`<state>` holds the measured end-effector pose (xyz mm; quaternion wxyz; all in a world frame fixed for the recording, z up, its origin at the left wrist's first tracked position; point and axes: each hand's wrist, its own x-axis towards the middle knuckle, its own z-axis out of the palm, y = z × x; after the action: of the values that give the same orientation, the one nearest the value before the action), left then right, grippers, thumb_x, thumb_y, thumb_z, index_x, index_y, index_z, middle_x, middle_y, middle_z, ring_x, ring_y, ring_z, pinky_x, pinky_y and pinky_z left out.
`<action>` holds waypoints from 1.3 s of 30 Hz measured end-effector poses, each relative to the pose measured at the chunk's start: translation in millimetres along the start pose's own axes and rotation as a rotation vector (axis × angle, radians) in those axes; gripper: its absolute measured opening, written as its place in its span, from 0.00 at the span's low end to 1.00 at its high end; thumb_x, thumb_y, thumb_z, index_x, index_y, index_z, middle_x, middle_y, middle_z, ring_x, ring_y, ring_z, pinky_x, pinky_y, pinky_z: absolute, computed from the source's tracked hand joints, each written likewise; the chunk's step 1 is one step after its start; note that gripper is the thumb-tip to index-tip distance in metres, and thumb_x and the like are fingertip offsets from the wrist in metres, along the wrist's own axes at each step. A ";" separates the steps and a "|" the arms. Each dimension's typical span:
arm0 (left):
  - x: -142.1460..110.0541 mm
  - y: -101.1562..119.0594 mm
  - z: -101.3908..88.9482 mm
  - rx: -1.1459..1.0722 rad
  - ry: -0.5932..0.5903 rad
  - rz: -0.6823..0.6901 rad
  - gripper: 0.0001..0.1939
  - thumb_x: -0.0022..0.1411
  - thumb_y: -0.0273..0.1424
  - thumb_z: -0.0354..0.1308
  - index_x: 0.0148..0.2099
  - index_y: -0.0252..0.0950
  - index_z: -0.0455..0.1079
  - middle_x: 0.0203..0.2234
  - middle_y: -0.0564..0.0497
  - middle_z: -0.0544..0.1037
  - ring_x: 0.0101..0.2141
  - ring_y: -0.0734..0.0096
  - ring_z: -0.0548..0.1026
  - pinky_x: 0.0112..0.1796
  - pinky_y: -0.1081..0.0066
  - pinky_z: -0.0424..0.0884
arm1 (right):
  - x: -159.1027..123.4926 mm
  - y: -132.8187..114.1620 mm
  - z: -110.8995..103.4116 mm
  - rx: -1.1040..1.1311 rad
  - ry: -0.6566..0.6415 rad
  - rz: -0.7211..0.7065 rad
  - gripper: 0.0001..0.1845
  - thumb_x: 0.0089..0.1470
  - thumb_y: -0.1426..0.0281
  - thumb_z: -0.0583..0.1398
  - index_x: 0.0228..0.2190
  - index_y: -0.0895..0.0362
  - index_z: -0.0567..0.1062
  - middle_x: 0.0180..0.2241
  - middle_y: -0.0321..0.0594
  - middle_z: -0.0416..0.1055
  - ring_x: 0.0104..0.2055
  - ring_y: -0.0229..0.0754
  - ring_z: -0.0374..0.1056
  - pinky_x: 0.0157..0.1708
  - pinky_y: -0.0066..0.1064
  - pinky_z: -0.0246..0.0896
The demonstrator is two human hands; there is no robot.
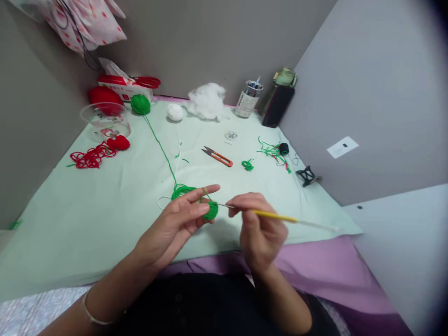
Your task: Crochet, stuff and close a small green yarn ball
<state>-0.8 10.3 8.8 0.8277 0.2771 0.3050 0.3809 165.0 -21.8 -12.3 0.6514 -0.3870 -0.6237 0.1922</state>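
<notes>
The left hand (179, 217) pinched the small green crocheted piece (211, 212) between thumb and fingers above the pale green tablecloth (140, 186), its index finger extended, apparently to tension the green yarn (181, 190). The right hand (261, 224) had its fingers closed around the yellow-handled crochet hook (275, 215), seemingly to steady its tip at the stitches. Orange-handled thread snips (219, 157) lay beyond, probably for easy reach.
</notes>
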 end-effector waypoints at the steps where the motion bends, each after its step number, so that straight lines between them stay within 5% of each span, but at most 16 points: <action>1: 0.5 1.3 0.1 0.003 0.011 0.023 0.22 0.59 0.32 0.72 0.56 0.38 0.81 0.33 0.52 0.75 0.34 0.75 0.71 0.39 0.77 0.70 | 3.0 -0.4 0.4 0.129 0.033 0.092 0.12 0.69 0.72 0.57 0.42 0.51 0.81 0.35 0.40 0.77 0.32 0.40 0.72 0.32 0.35 0.70; 4: 0.9 1.7 1.0 0.093 0.015 0.091 0.21 0.59 0.31 0.72 0.55 0.41 0.81 0.35 0.52 0.77 0.37 0.75 0.73 0.42 0.77 0.71 | 8.7 0.6 2.7 0.347 0.014 0.235 0.10 0.68 0.69 0.60 0.39 0.52 0.82 0.36 0.40 0.78 0.31 0.38 0.70 0.31 0.34 0.68; 9: 0.1 -5.5 0.2 0.228 0.023 0.197 0.21 0.59 0.32 0.73 0.55 0.47 0.81 0.37 0.54 0.79 0.41 0.72 0.77 0.50 0.71 0.72 | 5.3 4.1 7.1 0.264 0.008 0.250 0.10 0.68 0.70 0.60 0.42 0.50 0.83 0.37 0.39 0.79 0.32 0.38 0.71 0.32 0.33 0.68; 12: 0.3 -8.7 1.0 0.216 0.065 0.238 0.23 0.59 0.31 0.73 0.56 0.47 0.80 0.35 0.55 0.80 0.42 0.72 0.77 0.50 0.72 0.72 | -1.5 4.3 7.4 -0.015 -0.028 0.075 0.13 0.67 0.74 0.61 0.45 0.48 0.83 0.39 0.39 0.78 0.37 0.40 0.74 0.35 0.34 0.71; 16: 1.9 -5.2 3.1 0.022 -0.005 0.049 0.19 0.59 0.32 0.73 0.53 0.41 0.82 0.36 0.51 0.82 0.42 0.72 0.77 0.47 0.75 0.73 | -6.8 5.0 5.9 -0.293 -0.030 -0.222 0.19 0.63 0.76 0.63 0.51 0.45 0.81 0.46 0.42 0.78 0.44 0.46 0.75 0.39 0.38 0.75; 19: 3.5 0.7 1.8 -0.062 -0.013 -0.026 0.14 0.58 0.32 0.73 0.47 0.37 0.85 0.35 0.50 0.82 0.37 0.74 0.76 0.43 0.76 0.73 | -0.6 2.5 4.9 -0.100 0.084 -0.052 0.11 0.68 0.71 0.59 0.45 0.49 0.82 0.38 0.42 0.78 0.37 0.44 0.74 0.35 0.39 0.73; 23: 3.3 3.6 0.8 0.039 0.018 0.062 0.13 0.58 0.31 0.73 0.47 0.38 0.85 0.33 0.51 0.82 0.35 0.73 0.75 0.42 0.74 0.72 | 9.7 -1.0 6.2 0.250 0.110 0.239 0.10 0.68 0.65 0.60 0.37 0.53 0.81 0.32 0.40 0.76 0.28 0.39 0.68 0.29 0.33 0.67; 31: -0.3 3.5 -6.2 0.380 -0.126 0.194 0.18 0.68 0.34 0.65 0.59 0.50 0.79 0.42 0.51 0.81 0.48 0.64 0.76 0.51 0.67 0.69 | 10.2 6.1 3.8 0.389 0.025 0.330 0.07 0.66 0.66 0.63 0.38 0.51 0.83 0.35 0.38 0.78 0.32 0.37 0.69 0.33 0.30 0.66; 39: -1.9 10.0 -5.9 0.436 -0.105 0.183 0.19 0.61 0.32 0.71 0.54 0.49 0.81 0.34 0.54 0.72 0.39 0.70 0.73 0.44 0.71 0.71 | 17.1 2.1 2.3 0.528 -0.036 0.433 0.11 0.65 0.61 0.62 0.34 0.54 0.77 0.30 0.37 0.75 0.26 0.36 0.67 0.29 0.29 0.67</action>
<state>-10.7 15.7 12.4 0.7251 0.4952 0.3104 0.3643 165.8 -7.3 -2.7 0.6620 -0.3250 -0.4674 0.4876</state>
